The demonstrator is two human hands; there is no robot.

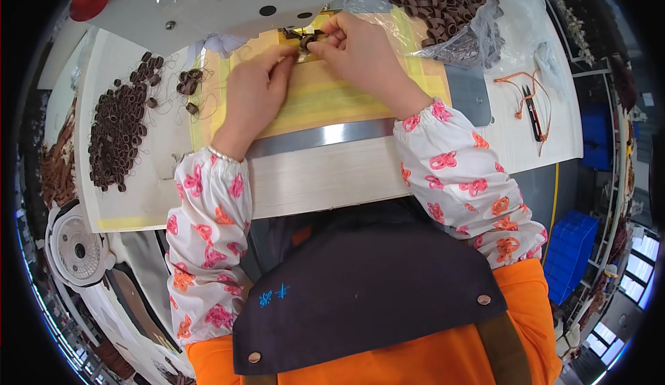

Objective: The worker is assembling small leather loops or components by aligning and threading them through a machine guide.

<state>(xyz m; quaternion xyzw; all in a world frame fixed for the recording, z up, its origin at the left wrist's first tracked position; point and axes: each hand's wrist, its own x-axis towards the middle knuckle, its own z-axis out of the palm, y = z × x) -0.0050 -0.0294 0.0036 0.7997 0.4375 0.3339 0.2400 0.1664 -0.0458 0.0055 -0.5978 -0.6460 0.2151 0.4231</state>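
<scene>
Pale desk (325, 187) fills the middle of a workshop, with a round white fan (78, 250) standing beyond its left edge. On the desk's left side lies a broad heap of small brown loops (116, 136), many trailing fine threads; these look already worked. Just right of the heap, a small cluster (188, 82) of similar loops sits among loose threads, perhaps finished as well. Next comes the grey machine (228, 4), overhanging a yellow-taped work area. Under its head, the left hand (258, 86) has thumb and forefinger close together beside a single brown loop (307, 43); whether they grip it I cannot tell. The right hand (360, 56) appears to pinch that loop, so this piece seems mid-work. Farther right, a clear plastic bag (478, 51) holds many more loops, probably those left to do. Dark snips (533, 113) with an orange cord (544, 132) lie near the right edge.
</scene>
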